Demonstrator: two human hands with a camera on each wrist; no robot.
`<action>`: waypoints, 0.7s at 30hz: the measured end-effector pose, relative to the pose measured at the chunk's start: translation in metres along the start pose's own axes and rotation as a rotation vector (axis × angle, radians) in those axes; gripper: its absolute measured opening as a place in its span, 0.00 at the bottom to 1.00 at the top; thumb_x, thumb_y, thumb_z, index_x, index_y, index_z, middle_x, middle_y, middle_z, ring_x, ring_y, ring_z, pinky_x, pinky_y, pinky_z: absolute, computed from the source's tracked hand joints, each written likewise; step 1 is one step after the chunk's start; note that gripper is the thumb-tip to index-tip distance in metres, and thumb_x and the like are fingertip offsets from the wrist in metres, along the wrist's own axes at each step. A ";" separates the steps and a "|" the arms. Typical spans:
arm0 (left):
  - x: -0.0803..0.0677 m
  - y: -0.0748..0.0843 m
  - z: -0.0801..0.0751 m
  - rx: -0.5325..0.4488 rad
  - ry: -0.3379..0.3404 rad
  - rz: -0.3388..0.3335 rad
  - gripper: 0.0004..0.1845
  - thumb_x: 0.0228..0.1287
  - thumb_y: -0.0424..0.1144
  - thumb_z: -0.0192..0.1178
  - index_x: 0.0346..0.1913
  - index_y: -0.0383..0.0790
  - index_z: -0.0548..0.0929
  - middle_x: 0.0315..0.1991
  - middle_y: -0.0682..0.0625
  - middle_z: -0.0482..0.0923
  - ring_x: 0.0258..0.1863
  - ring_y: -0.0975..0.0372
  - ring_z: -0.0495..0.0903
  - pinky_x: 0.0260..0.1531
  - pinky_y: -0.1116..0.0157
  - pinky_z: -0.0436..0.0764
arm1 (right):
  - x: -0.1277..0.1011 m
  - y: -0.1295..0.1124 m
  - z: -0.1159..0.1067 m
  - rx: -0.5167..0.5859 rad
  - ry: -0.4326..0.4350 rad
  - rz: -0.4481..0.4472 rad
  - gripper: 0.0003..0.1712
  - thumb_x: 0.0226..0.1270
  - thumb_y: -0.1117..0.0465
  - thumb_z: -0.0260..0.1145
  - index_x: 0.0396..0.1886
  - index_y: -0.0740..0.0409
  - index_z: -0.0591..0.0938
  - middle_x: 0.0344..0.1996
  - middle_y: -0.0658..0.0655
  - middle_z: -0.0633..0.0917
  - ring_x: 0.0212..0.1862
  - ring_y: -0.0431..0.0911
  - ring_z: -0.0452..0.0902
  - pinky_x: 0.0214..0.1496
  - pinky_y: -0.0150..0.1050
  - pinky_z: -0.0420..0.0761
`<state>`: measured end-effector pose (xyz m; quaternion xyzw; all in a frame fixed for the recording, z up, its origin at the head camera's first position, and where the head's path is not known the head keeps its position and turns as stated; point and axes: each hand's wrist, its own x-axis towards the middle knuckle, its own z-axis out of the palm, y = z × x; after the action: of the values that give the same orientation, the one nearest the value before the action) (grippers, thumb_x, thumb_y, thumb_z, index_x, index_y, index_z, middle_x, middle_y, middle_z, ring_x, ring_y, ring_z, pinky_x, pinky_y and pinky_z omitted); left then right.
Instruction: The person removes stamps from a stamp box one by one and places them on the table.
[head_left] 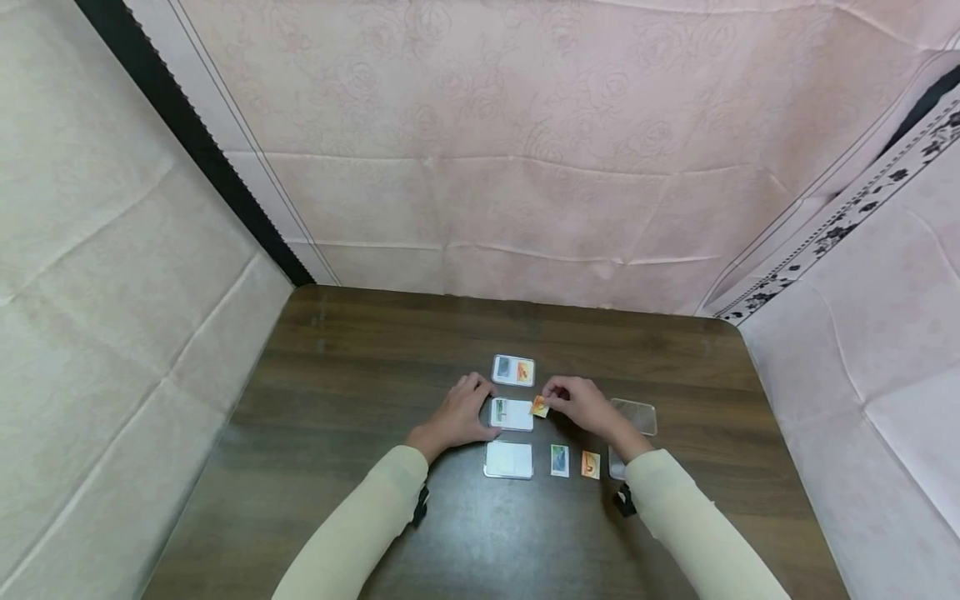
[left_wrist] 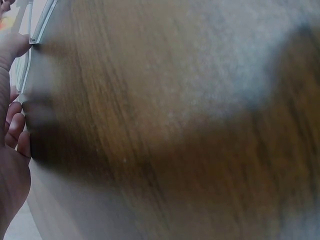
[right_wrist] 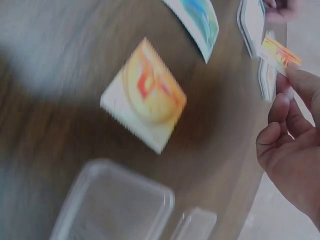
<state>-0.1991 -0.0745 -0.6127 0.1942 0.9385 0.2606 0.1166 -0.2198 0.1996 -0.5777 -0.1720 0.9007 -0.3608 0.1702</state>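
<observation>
Three flat white clear-edged cases stand in a column. The far case (head_left: 513, 371) bears a grey-blue and an orange picture; the middle case (head_left: 514, 415) has a small greenish stamp at its left. Blank white shows on the near case (head_left: 508, 460). With thumb and fingers at opposite edges, my left hand (head_left: 461, 411) holds the middle case by its left end. My right hand (head_left: 581, 402) pinches an orange stamp (right_wrist: 281, 53) between thumb and finger, at that case's right edge. On the table lie a blue-green stamp (head_left: 559, 460) and another orange stamp (right_wrist: 145, 97).
A clear plastic lid (head_left: 636, 415) lies right of my right hand, and a second clear lid (head_left: 617, 464), partly hidden by the wrist, is nearer me. Pale cloth (head_left: 480, 200) hangs behind the brown wooden table (head_left: 360, 358) and along both sides.
</observation>
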 end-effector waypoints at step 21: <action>0.000 -0.002 0.002 0.002 0.001 -0.004 0.34 0.58 0.61 0.73 0.63 0.47 0.77 0.60 0.51 0.70 0.56 0.58 0.68 0.57 0.56 0.74 | -0.023 0.038 -0.057 -0.154 -0.069 0.042 0.04 0.76 0.65 0.63 0.40 0.56 0.84 0.35 0.53 0.84 0.38 0.44 0.75 0.42 0.42 0.77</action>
<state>-0.1992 -0.0754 -0.6158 0.1922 0.9392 0.2595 0.1165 -0.2309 0.2689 -0.5614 -0.1779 0.9228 -0.2808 0.1947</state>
